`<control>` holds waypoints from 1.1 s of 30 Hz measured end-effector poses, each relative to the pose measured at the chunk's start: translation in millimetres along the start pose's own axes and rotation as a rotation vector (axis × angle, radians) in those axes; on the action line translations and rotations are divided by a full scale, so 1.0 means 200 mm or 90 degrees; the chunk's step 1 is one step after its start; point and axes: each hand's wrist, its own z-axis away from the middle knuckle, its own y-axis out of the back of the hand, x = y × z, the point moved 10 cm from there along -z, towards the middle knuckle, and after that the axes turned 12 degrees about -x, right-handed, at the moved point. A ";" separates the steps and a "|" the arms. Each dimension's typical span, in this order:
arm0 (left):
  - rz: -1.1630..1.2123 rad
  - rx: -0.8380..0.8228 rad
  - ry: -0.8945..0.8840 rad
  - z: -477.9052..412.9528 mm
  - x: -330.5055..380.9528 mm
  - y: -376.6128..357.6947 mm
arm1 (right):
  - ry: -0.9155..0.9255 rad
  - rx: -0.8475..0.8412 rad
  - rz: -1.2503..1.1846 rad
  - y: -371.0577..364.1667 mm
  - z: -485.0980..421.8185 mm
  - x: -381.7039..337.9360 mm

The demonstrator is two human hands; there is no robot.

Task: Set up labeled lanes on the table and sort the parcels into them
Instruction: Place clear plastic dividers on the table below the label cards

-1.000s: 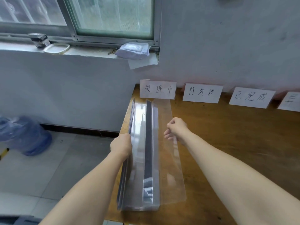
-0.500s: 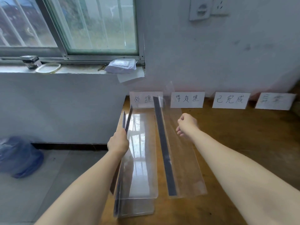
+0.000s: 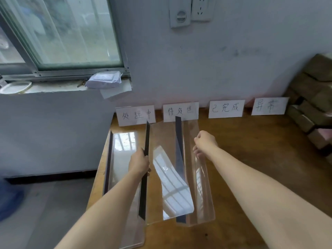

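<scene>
Brown parcels (image 3: 312, 97) stacked at the far right of the table run past the picture's right edge, so their number cannot be told. The left hand (image 3: 139, 163) grips the black-edged wall of the middle tray (image 3: 161, 137), its fingers hidden behind it. The right hand (image 3: 204, 142) grips the right tray (image 3: 201, 194), its fingertips showing only dimly through the clear plastic. That tray's far end covers the lower edge of the second label (image 3: 180, 110). On the floor at left, a blue shape (image 3: 9, 200) is blurred and cut off.

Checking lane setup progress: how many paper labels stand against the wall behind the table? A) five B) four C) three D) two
B: four handwritten labels lean side by side against the wall at the back edge of the table.
</scene>
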 end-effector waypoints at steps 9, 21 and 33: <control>0.061 -0.026 0.004 -0.03 0.12 -0.32 | -0.015 0.038 0.149 0.28 0.01 0.29; 0.055 -0.056 0.020 -0.12 0.14 -0.69 | 0.001 0.021 0.260 0.39 -0.01 0.55; -0.021 -0.039 0.057 -0.15 -0.05 -0.76 | 0.054 -0.018 0.143 0.37 -0.01 0.61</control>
